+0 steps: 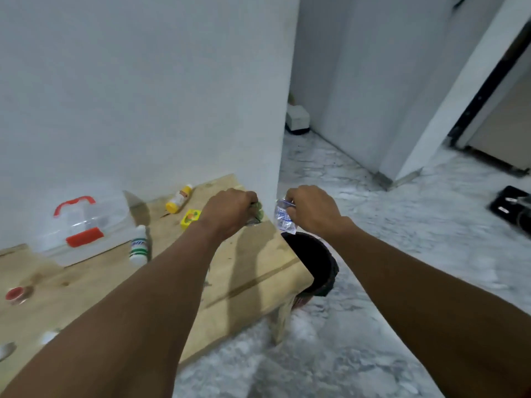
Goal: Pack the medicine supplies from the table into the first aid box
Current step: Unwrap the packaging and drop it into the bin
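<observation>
A clear first aid box (86, 225) with a red handle and red latch stands shut at the table's back left. My left hand (230, 211) grips a small green item (258, 212) at the table's far right. Past the table's right edge, my right hand (310, 209) pinches a clear plastic packet with blue print (284, 218) in the air. On the wooden table (253, 271) lie a white bottle with green bands (138, 247), a yellow-capped bottle (178, 199) on its side, a small yellow box (190, 219) and a red-capped item (16, 294).
A dark round bin (316, 262) sits on the marble floor by the table's right corner, below the packet. A white wall runs close behind the table. A black case (511, 208) lies on the floor at far right. Small blurred items (48, 337) lie near the table's front left.
</observation>
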{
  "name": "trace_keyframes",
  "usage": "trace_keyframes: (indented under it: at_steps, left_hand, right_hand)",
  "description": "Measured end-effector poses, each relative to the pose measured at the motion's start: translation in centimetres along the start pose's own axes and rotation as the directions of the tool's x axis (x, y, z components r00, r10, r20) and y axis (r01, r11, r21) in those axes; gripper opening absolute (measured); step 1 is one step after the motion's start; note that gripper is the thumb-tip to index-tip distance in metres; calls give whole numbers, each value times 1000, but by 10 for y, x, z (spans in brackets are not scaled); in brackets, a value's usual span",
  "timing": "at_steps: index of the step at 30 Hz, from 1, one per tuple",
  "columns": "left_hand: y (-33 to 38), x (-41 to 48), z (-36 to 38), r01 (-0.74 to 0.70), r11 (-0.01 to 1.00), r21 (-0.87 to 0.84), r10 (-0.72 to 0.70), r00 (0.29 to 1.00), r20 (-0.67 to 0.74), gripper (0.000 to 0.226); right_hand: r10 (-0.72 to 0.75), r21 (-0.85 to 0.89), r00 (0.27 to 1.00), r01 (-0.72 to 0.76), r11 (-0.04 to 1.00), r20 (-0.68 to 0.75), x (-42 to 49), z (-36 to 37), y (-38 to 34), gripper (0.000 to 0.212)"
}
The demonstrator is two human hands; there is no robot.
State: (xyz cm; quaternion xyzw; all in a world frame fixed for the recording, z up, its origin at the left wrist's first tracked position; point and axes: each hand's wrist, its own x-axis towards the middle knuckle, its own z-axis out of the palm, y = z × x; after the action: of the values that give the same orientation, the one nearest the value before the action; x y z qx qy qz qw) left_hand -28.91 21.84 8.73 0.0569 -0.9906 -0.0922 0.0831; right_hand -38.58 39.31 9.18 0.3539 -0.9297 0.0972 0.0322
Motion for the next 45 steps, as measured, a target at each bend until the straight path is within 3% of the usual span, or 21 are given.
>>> trace_keyframes:
  at_steps: [5,9,17,24,27,30,37,45]
  left_hand:
    - [32,50,33,-70,997,-16,71,996,52,22]
    - [45,89,61,-66,998,-15,67,993,94,21]
    - [73,171,133,142,989,-29,-135,977,166,21]
    - [125,221,211,422,901,-99,-384,883,268,19]
    - [132,229,249,496,866,-65,-458,838,296,19]
    - [124,234,299,562,816,-134,-490,796,354,19]
    - [87,213,455,662,740,-123,-567,711,416,25]
    - [57,186,590,652,755,-73,-558,696,451,26]
  right_hand:
    - [101,-4,994,-101,995,50,14,9,57,22]
    - [81,-31,996,-79,996,46,38,28,99,20]
    - [-131,1,969,134,991,210,122,71,201,22]
    - [-262,81,870,251,965,418,171,123,286,23]
    - [-313,136,837,282,950,448,180,161,308,21]
    - [-337,172,813,289,942,475,186,211,324,20]
    - [-349,219,739,271,937,576,173,371,347,20]
    - [-375,244,738,285,927,561,143,530,358,10]
